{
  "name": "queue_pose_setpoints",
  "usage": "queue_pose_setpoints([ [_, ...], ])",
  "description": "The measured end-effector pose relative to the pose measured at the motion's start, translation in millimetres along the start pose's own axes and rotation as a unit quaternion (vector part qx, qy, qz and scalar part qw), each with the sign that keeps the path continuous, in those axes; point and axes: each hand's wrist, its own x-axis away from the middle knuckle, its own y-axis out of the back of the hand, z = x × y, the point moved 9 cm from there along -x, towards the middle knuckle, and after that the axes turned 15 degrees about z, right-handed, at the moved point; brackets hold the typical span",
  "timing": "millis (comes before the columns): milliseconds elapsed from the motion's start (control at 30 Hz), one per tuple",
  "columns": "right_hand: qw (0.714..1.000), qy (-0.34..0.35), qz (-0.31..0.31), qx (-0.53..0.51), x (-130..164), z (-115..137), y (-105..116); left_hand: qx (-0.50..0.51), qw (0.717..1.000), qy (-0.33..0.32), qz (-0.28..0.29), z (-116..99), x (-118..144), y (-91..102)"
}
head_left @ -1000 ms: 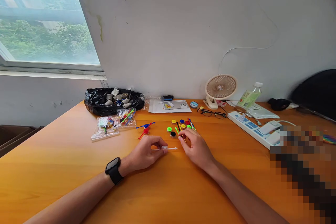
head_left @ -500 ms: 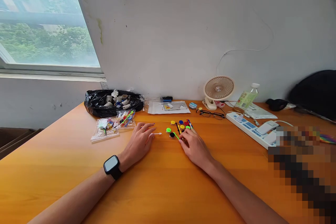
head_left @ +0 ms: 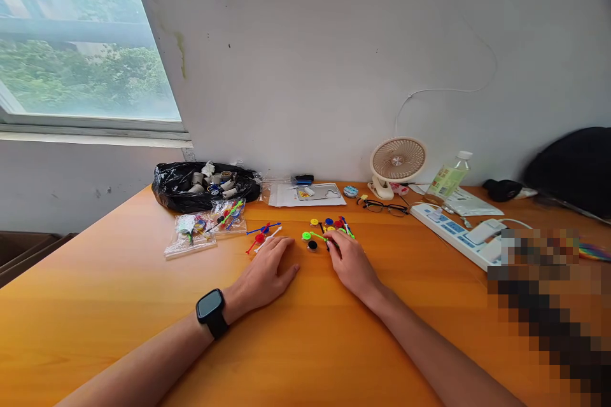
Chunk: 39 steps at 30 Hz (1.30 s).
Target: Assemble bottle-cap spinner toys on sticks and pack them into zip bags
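My left hand [head_left: 265, 272] lies flat on the orange table [head_left: 296, 331] with its fingers spread and nothing in it; a black smartwatch [head_left: 212, 313] is on that wrist. Just beyond its fingertips lie a white stick [head_left: 268, 239], a red stick [head_left: 254, 241] and a blue stick [head_left: 264, 227]. My right hand [head_left: 349, 261] rests beside a cluster of small coloured plastic discs and sticks [head_left: 329, 229], its fingertips pinching a green stick [head_left: 319, 236].
Two clear bags of coloured parts [head_left: 205, 224] and a black bag of rolls [head_left: 204, 184] sit at the back left. A small fan [head_left: 398, 162], glasses [head_left: 382, 206], a bottle [head_left: 447, 179] and a power strip [head_left: 453, 231] stand at the right.
My left hand laid the white stick beside the red and blue ones, then drew back and flattened. My right hand took hold of a green stick from the cluster.
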Motion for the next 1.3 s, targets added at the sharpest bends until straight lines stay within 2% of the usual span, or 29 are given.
queue_pose_setpoints([
  [100, 1.0, 0.0, 0.009, 0.003, -6, 2, -3, -0.002, 1.0, 0.005, 0.0, 3, -1, -1.9],
  [233, 0.998, 0.053, 0.019, -0.042, -7, 14, -3, 0.015, 1.0, 0.016, -0.005, 6, -2, -0.6],
  [333, 0.994, 0.069, -0.003, -0.082, -3, 18, 5, 0.042, 0.999, -0.007, 0.001, 3, -5, 1.3],
  [433, 0.991, 0.057, -0.015, -0.12, 1, 20, 11, 0.071, 0.997, 0.007, 0.005, 7, -6, 3.7],
  [600, 0.983, 0.073, 0.024, -0.169, 9, 40, 3, 0.154, 0.987, 0.03, -0.033, 12, -2, 9.4],
  [700, 0.978, 0.103, 0.037, -0.178, 15, 54, -3, 0.274, 0.961, 0.026, -0.011, 12, -3, -2.0],
  [800, 0.978, 0.141, 0.033, -0.151, 21, 62, -6, 0.431, 0.901, 0.012, 0.046, 7, -6, -21.2],
  [900, 0.976, 0.187, 0.031, -0.104, 25, 66, -8, 0.508, 0.859, 0.017, 0.069, 6, -7, -28.9],
  [1033, 0.972, 0.226, 0.029, -0.061, 28, 67, -7, 0.532, 0.841, 0.047, 0.087, 7, -6, -28.1],
  [1167, 0.969, 0.232, 0.042, -0.077, 28, 68, -9, 0.549, 0.828, 0.073, 0.083, 6, -3, -21.1],
  [1300, 0.966, 0.222, 0.061, -0.114, 28, 71, -10, 0.532, 0.84, 0.066, 0.086, 3, -1, -14.3],
])
